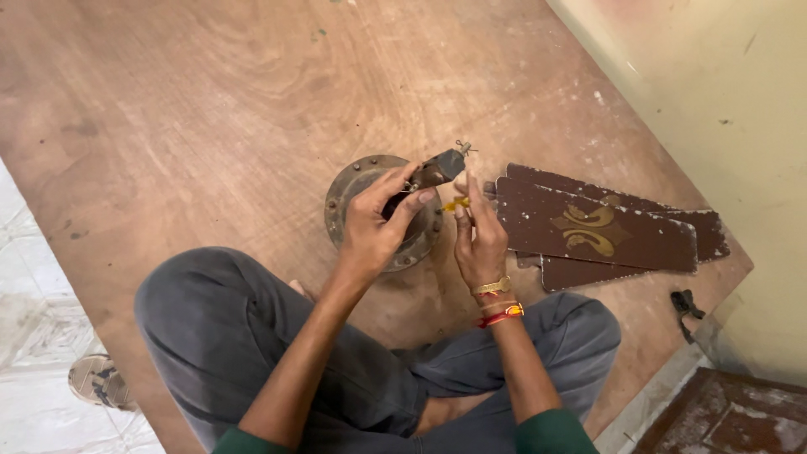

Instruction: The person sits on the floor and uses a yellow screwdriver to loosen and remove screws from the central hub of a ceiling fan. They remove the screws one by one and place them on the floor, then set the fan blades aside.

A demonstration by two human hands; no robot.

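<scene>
I sit cross-legged on a wooden board [210,109]. A round rusty ceiling-fan motor housing [345,189] lies in front of my knees. My left hand [377,225] rests on it and grips the dark brown down-rod [439,168] that sticks up and to the right, with a small metal pin at its tip. My right hand [479,240] pinches a small yellow-handled tool [455,204], its tip pointing at the base of the rod next to my left fingers. Bracelets and threads circle my right wrist.
Several brown fan blades [614,231] with gold ornament are stacked to the right of the motor. A small dark object [685,304] lies near the board's right edge. A sandal [99,380] sits on the pale floor at left. A yellowish wall rises at right.
</scene>
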